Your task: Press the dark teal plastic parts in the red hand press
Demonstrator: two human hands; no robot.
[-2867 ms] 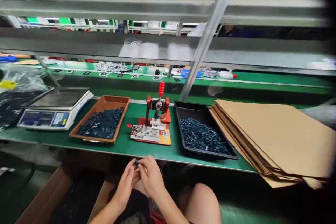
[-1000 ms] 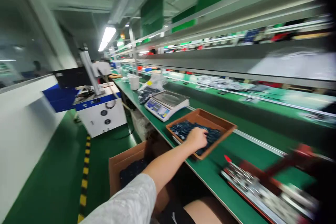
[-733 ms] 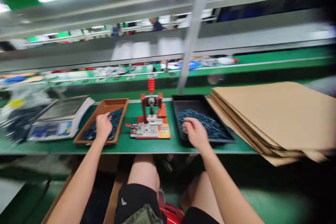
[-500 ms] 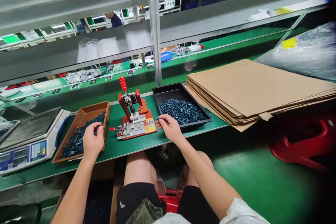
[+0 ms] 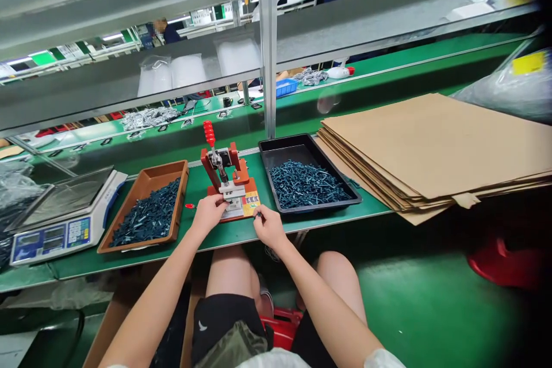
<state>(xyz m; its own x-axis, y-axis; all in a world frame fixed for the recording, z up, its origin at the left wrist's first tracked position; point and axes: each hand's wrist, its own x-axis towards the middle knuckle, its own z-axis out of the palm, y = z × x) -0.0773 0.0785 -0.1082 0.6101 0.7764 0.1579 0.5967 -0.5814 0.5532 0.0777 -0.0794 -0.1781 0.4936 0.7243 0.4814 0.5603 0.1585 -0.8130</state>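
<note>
A toggle-clamp hand press (image 5: 222,172) with a red lever grip stands on the green bench. My left hand (image 5: 209,213) is at its lower fixture, fingers pinched together; what they hold, if anything, is hidden. Close to the press's front right corner, my right hand (image 5: 269,227) is closed on a small dark blue part, its exact kind too small to make out. Left of the press, a brown tray (image 5: 184,184) holds a heap of dark blue plastic pieces (image 5: 150,213). A black tray (image 5: 284,146) on the right contains many thin dark blue parts (image 5: 306,184).
A digital scale (image 5: 56,230) sits at the far left. Stacked cardboard sheets (image 5: 431,144) lie on the right, near a plastic-wrapped bundle (image 5: 509,83). A metal post (image 5: 268,46) rises behind the press. A red stool (image 5: 500,261) is on the floor at right.
My left hand has moved right, from the brown tray to the press fixture. My right hand has come down slightly, to the press's front right corner. The view has shifted a little.
</note>
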